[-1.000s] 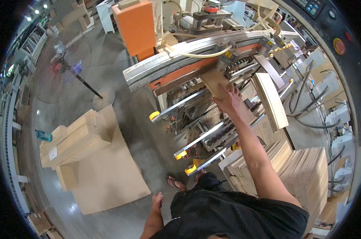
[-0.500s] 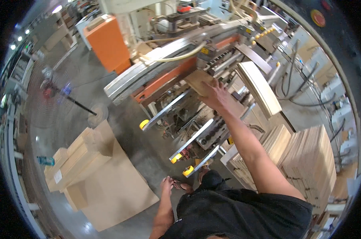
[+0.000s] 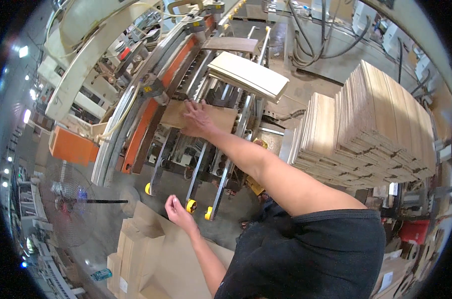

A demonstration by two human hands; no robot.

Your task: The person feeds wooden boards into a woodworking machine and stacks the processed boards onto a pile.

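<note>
With fingers spread flat, the right hand [image 3: 198,119] presses a flat brown cardboard sheet [image 3: 204,117] onto the machine's metal feed rails [image 3: 201,169], where fingertips risk pinching near the orange guard bar [image 3: 151,119], while the left hand [image 3: 176,209], loosely curled and empty, hangs near.

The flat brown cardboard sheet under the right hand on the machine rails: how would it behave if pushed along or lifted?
The cardboard sheet lies flat across spaced metal rails without sagging, so it is probably fairly stiff. It looks thin, so likely light. The right hand presses flat on top; the sheet would probably slide easily along the rails.
</note>
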